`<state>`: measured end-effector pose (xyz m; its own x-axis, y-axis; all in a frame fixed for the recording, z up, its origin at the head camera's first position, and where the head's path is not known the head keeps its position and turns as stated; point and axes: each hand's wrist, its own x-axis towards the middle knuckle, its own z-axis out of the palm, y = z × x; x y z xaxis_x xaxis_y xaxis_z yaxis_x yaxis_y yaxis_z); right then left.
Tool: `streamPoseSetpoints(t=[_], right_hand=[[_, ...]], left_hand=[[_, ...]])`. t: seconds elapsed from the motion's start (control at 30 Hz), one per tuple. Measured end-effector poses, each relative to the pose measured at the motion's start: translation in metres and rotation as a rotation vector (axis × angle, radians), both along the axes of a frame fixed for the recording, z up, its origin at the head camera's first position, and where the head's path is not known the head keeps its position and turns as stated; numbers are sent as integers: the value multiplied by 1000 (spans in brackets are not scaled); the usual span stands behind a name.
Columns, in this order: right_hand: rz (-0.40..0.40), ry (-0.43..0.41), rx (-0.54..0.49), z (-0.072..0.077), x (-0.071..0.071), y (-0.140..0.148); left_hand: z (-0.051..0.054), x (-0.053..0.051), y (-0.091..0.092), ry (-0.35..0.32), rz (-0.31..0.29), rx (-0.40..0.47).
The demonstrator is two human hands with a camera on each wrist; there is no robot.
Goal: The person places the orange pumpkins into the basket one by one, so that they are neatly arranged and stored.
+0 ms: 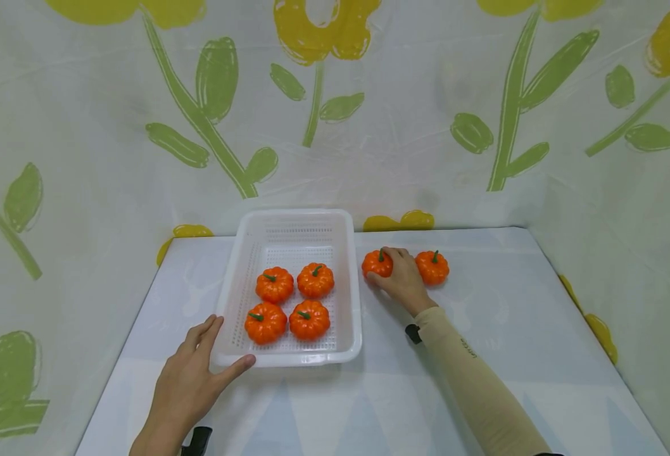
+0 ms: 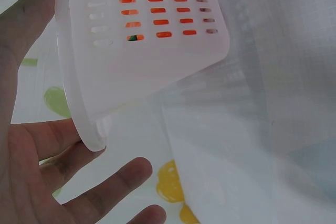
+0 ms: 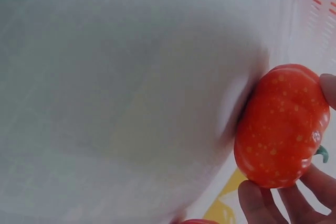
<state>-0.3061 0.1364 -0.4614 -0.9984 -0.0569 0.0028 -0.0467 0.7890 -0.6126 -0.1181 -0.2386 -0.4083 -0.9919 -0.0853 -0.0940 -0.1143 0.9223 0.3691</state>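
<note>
Right of the white basket (image 1: pixel 356 304), the right hand (image 1: pixel 404 282) has its thumb and fingers round an orange pumpkin (image 1: pixel 376 265); in the right wrist view the pumpkin (image 3: pixel 281 127) lies between thumb and fingertips, its green stem toward the palm. Another pumpkin (image 1: pixel 432 268) sits just right of that hand. The left hand (image 1: pixel 189 373) touches the basket's near left corner, fingers on the left rim and thumb at the front rim. In the left wrist view the basket rim (image 2: pixel 71 77) lies between its thumb and fingers. Several pumpkins (image 1: pixel 275 284) are inside the basket.
The white table (image 1: pixel 460 386) reaches back to a hanging cloth (image 1: pixel 392 158) printed with yellow flowers and green leaves. The basket stands left of centre, near the table's back edge. Cloth also hangs along both sides.
</note>
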Motion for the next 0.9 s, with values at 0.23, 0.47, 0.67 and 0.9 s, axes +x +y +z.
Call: streamPoseSetpoints(t=[0.23,0.47,0.67,0.9], right_hand=[[-11,4,-28,3,-1,1],[6,38,-56,8,0,2],[29,101,-60,14,-2,6],[23,152,-94,25,-5,6]], left_hand=[[-1,1,-1,19,-5,5],[0,1,-1,40,-10,12],[0,2,0,36,-7,15],[0,2,0,43,-6,20]])
